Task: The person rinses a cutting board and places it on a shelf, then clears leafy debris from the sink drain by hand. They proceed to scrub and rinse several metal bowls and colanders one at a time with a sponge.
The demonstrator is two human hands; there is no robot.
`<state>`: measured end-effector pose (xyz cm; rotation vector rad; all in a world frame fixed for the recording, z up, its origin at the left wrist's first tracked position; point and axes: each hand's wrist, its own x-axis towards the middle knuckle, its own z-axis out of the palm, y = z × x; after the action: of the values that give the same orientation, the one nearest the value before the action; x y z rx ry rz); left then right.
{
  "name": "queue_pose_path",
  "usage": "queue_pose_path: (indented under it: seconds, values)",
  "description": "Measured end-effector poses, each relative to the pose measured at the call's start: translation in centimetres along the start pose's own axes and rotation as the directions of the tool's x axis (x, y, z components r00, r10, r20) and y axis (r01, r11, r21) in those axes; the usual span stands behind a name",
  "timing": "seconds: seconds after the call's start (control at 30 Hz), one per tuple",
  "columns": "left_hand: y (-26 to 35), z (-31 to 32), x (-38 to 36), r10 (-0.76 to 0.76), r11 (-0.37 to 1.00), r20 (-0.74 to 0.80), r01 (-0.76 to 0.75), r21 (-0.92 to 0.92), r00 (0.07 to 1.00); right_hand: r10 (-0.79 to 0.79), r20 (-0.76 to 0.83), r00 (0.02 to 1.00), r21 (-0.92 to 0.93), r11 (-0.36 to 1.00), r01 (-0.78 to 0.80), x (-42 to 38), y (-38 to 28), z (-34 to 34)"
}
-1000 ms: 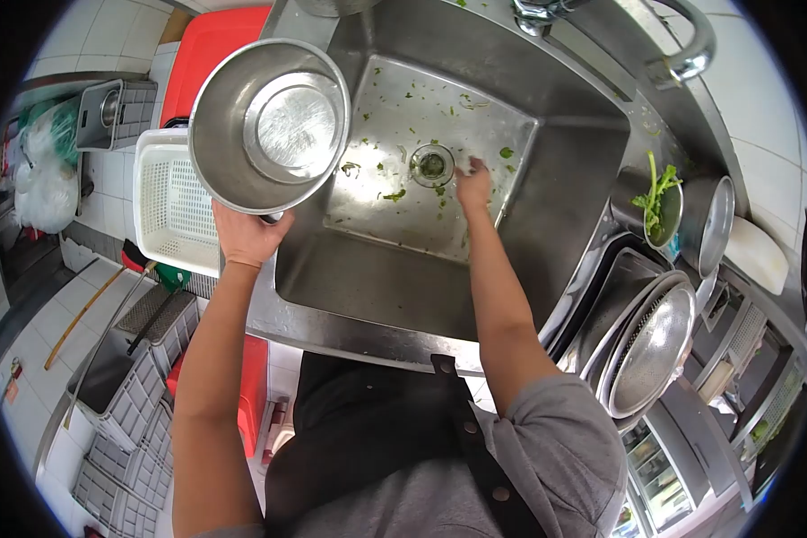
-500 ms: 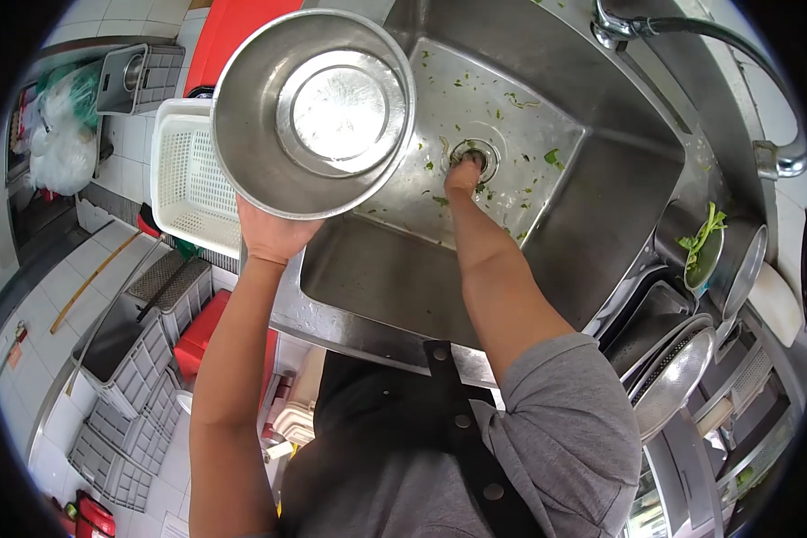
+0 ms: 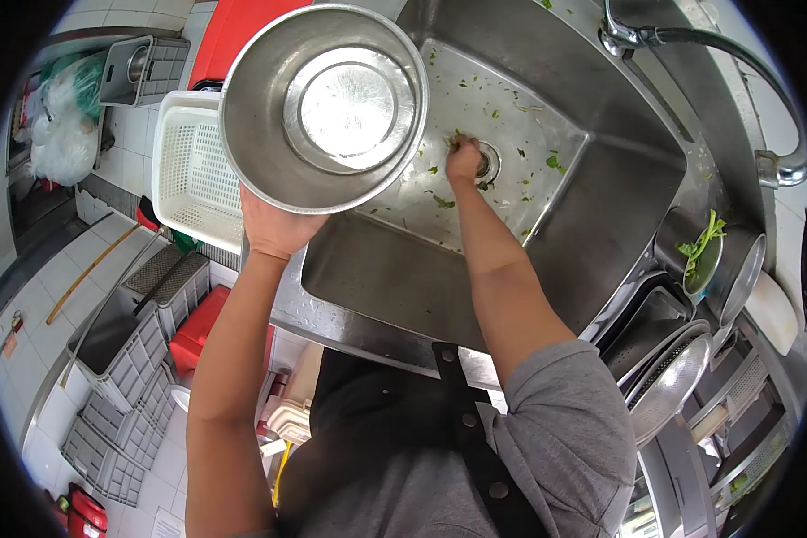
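In the head view, my left hand (image 3: 282, 222) grips the near rim of a deep stainless steel bowl (image 3: 260, 117), tilted so that its inside faces me. Its fingers are mostly hidden behind the bowl wall. Down in the metal sink (image 3: 377, 260), my right hand (image 3: 464, 161) is at the bottom, just left of the round drain (image 3: 488, 165). Its fingers are curled together, and what they hold, if anything, cannot be made out. Scraps of green leaf (image 3: 553, 163) lie scattered over the sink floor around it.
A white perforated basket (image 3: 188, 179) stands left of the bowl. The faucet (image 3: 708, 36) arches over the sink's far right. Pots with green stalks (image 3: 704, 242) and metal strainers (image 3: 668, 377) crowd the right side. Grey crates (image 3: 121, 359) sit on the floor at left.
My right hand has moved from over the drain to just left of it, uncovering the drain. The bowl in my left hand has shifted slightly right and up in view.
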<state>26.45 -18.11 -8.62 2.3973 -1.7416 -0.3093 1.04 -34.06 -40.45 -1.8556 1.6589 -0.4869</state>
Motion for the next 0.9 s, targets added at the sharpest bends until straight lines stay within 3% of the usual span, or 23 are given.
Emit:
queue_pose_path:
  seconds: [0.03,0.07,0.13,0.17,0.27,0.33,0.43,0.5,0.63,0.67,0.7,0.77,0.8,0.83,0.9]
  values:
    - [0.1,-0.1,0.1,0.006,1.000,0.001,-0.006,0.005,1.000,-0.097,-0.059,0.994,0.009,0.995,0.098,-0.4,-0.5,1.2]
    - [0.3,-0.4,0.2,0.022,1.000,-0.002,-0.022,-0.002,1.000,-0.093,-0.064,0.994,0.015,0.995,0.094,-0.9,-1.7,2.0]
    - [0.3,-0.5,0.3,0.042,0.999,-0.006,-0.042,-0.004,0.999,0.037,0.098,0.995,0.140,0.989,-0.050,-2.0,-4.2,3.8]
    - [0.2,-0.4,0.2,0.030,0.999,0.003,-0.030,-0.028,1.000,-0.042,0.138,0.990,0.064,0.997,0.034,-2.4,-5.9,4.3]
    - [-0.1,0.2,-0.2,0.028,1.000,0.007,-0.028,-0.006,1.000,-0.095,0.260,0.961,0.099,0.993,0.072,-4.8,-9.5,4.1]
    - [-0.2,0.2,-0.3,0.040,0.999,0.003,-0.040,0.035,0.999,-0.381,0.350,0.856,-0.182,0.869,0.461,-6.0,-9.9,4.2]
    - [0.1,-0.1,0.0,-0.002,1.000,0.054,0.002,0.001,0.999,-0.265,0.466,0.844,-0.095,0.934,0.345,-8.2,-8.9,3.9]
    - [0.2,-0.1,0.0,-0.005,1.000,0.053,0.003,0.029,0.999,-0.379,0.589,0.714,-0.085,0.849,0.521,-10.3,-7.1,4.5]
    - [0.5,0.0,0.1,-0.028,0.998,0.052,0.031,-0.055,0.998,-0.259,0.632,0.731,0.127,0.964,0.232,-13.5,-8.0,4.6]
    - [0.8,-0.2,0.3,0.014,1.000,-0.035,-0.015,-0.002,0.999,-0.214,0.661,0.720,0.191,0.975,0.114,-14.2,-7.9,5.5]
    - [0.9,-0.3,0.4,0.063,0.997,-0.120,-0.057,0.055,0.991,-0.213,0.658,0.722,0.193,0.975,0.111,-14.7,-7.8,6.3]
    - [0.3,0.4,0.1,0.027,1.000,-0.078,-0.027,0.001,0.997,-0.363,0.744,0.561,0.256,0.930,0.264,-15.9,-6.6,8.9]
    - [0.0,0.6,-0.1,-0.016,0.998,-0.033,0.014,-0.053,0.999,-0.273,0.729,0.628,0.189,0.962,0.199,-16.8,-6.4,10.1]
    - [0.0,0.5,-0.1,-0.013,0.999,-0.032,0.011,-0.053,0.999,-0.272,0.728,0.629,0.189,0.962,0.197,-16.8,-7.2,9.9]
    - [0.2,0.3,-0.1,-0.028,0.998,-0.010,0.027,-0.061,1.000,-0.184,0.834,0.521,0.070,0.971,0.230,-16.4,-8.8,8.7]
